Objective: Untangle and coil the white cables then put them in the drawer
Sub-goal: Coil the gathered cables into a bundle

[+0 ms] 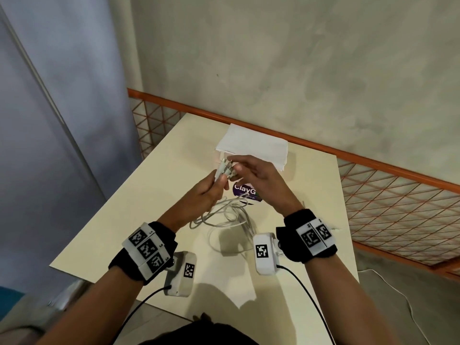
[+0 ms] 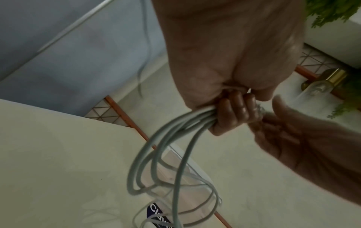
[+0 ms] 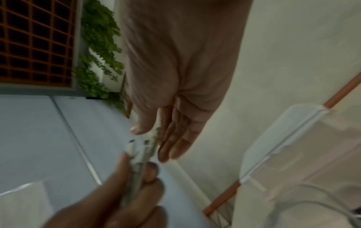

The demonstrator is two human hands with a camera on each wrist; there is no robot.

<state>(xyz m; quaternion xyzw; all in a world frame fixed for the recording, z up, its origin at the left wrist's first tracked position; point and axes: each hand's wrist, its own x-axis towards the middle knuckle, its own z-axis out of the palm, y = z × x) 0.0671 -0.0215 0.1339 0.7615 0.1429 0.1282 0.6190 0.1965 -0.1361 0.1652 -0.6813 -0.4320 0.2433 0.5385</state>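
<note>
Looking down from the head view, I hold the white cables (image 1: 221, 215) above the cream worktop (image 1: 139, 220): my left hand (image 1: 201, 195) is curled round the bundled plug ends, and my right hand (image 1: 258, 178) pinches at those ends with thumb and forefinger. The loose loops hang down and lie tangled on the worktop, partly over a purple sticker (image 1: 246, 192). Behind my hands stands the small clear drawer (image 1: 221, 154) with a folded white cloth (image 1: 254, 148) on top. In the left wrist view my left fingers (image 2: 232, 111) are wrapped tight round several cable strands (image 2: 162, 148), which loop down below the fist. In the right wrist view my right fingers (image 3: 175, 137) are almost straight, the thumb closing narrowly on one plug tip (image 3: 154, 138); the picture is blurred.
</note>
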